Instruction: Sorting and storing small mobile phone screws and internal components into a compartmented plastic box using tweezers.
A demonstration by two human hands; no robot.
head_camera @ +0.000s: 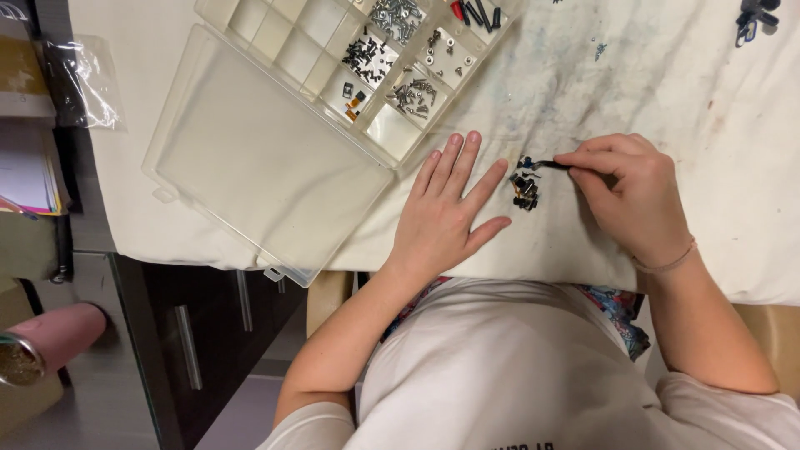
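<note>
Her left hand [446, 208] lies flat, fingers spread, on the stained white cloth [667, 92]. The right hand [625, 187] pinches one pair of tweezers [550, 164] over a single small heap of dark parts [524, 192], mid-frame. One clear compartment box [333, 75] sits open, upper left.

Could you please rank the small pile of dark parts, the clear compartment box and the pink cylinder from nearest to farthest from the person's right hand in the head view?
From the right hand:
1. Pile of dark parts, just off its fingertips.
2. Clear compartment box, across the cloth beyond the left hand.
3. Pink cylinder, off the table at the frame's lower edge.
</note>
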